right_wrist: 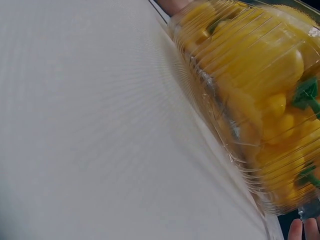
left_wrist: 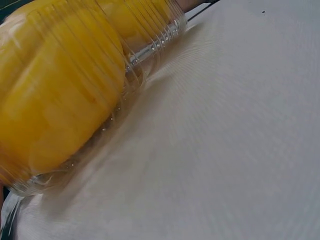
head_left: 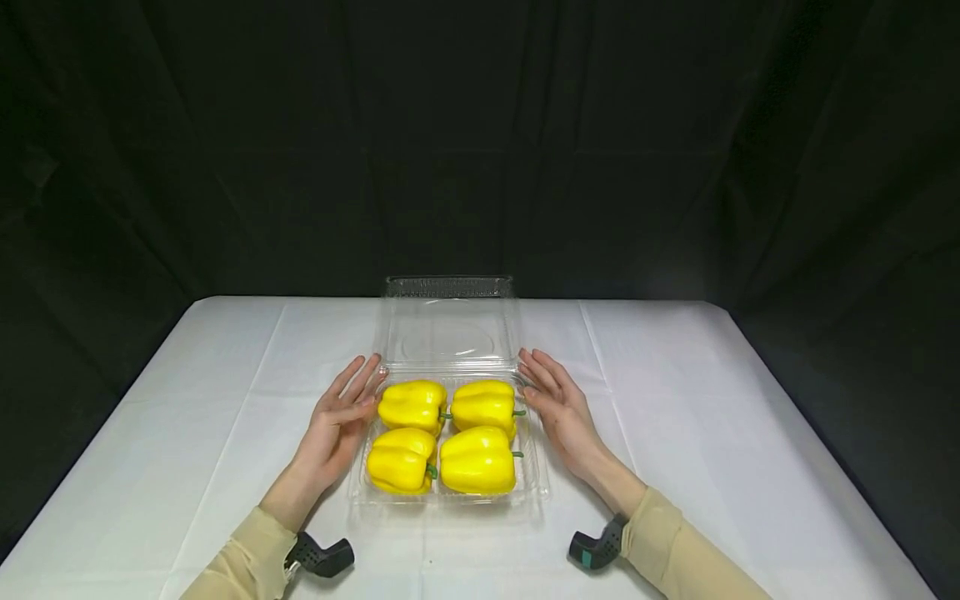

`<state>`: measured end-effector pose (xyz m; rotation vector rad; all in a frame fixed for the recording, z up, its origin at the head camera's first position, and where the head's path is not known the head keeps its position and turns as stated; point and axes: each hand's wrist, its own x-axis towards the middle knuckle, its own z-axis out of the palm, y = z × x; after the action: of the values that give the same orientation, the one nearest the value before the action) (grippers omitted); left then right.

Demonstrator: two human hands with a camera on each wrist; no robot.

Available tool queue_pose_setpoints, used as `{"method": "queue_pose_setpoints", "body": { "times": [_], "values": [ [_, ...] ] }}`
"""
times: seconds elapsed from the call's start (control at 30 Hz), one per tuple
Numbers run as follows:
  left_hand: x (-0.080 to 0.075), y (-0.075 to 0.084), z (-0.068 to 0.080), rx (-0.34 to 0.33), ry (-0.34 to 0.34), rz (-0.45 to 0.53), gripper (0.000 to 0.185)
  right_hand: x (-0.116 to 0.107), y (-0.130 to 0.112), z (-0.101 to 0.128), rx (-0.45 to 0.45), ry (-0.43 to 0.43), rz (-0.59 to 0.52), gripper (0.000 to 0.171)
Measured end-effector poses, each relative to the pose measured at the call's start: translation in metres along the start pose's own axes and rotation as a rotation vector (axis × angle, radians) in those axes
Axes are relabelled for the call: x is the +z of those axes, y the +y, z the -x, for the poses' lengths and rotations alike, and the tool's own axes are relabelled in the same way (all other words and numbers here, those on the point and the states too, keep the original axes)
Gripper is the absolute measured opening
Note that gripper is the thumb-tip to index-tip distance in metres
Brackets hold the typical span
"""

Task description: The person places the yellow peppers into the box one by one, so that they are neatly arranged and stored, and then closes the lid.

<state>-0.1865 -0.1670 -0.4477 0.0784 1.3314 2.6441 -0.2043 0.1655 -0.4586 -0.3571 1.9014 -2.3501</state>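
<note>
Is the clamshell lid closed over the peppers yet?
No, in the head view the clear lid lies folded back behind the tray, leaving the four yellow peppers uncovered between the hands.

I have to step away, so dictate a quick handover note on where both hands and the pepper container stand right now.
Left hand: open, fingers straight, flat against the left side of the clear clamshell container.
Right hand: open, likewise at its right side.
Container sits mid-table on the white tablecloth, lid swung open behind it.
Done: four yellow bell peppers sit inside, two by two.
Left: the lid is not yet closed.
</note>
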Motion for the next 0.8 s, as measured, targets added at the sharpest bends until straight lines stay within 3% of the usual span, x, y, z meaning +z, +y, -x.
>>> {"method": "queue_pose_setpoints", "body": {
  "times": [0.4, 0.8],
  "values": [
    [0.0024, 0.001, -0.0007, -0.005, 0.022, -0.006, 0.071, 0.0019, -0.0024, 0.0022, -0.1, 0.029, -0.012, 0.065],
    [0.0019, 0.0008, 0.0024, 0.01, 0.032, -0.065, 0.07, 0.0042, -0.0019, 0.0041, -0.102, 0.052, 0.029, 0.058]
  ]
}}
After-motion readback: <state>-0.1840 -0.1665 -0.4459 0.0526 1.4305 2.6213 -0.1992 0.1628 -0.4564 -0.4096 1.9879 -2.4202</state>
